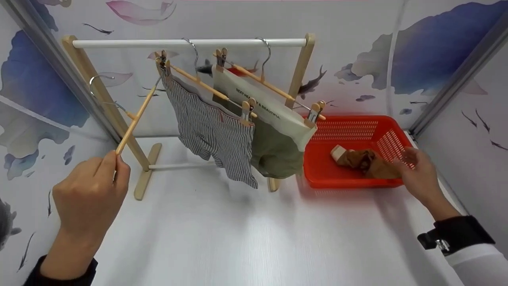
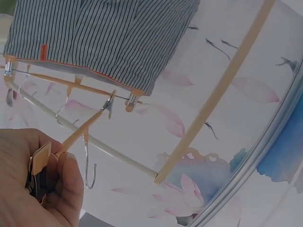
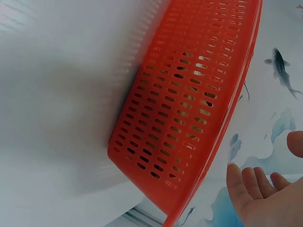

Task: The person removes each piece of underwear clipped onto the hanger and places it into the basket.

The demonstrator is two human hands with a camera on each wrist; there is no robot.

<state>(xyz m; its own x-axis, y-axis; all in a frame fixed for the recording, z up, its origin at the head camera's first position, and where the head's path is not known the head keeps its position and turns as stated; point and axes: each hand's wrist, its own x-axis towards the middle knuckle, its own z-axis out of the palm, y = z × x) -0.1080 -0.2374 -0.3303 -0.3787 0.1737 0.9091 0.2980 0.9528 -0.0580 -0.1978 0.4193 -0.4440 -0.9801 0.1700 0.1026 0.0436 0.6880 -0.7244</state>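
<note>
A: Left of the drying rack (image 1: 190, 43), the left hand (image 1: 89, 198) pinches the lower end of an empty wooden clip hanger (image 1: 135, 119). Its bar slants up and away from the fingers toward the rack's left post, with the wire hook (image 1: 99, 81) at the upper end; in the left wrist view the fingers curl round the bar's end clip (image 2: 40, 158).

B: And to the right of the rack?

A: The red basket (image 1: 357, 127) stands just beside the rack's right foot. A crumpled brown garment (image 1: 365, 161) lies inside it, long axis running left to right. The right hand (image 1: 416, 171) reaches over the basket's right rim, fingers relaxed and spread, holding nothing; its fingertips are at the garment's right end, though contact cannot be confirmed. This hand is far nearer the garment than the left.

B: What hangs on the rack itself?

A: Two hangers: a striped grey garment (image 1: 214, 131) to the left and an olive garment (image 1: 274, 147) to the right, whose pale waistband (image 1: 262, 105) reads "SEXY", further words too small to make out, then "BEAUTIFUL"
</note>
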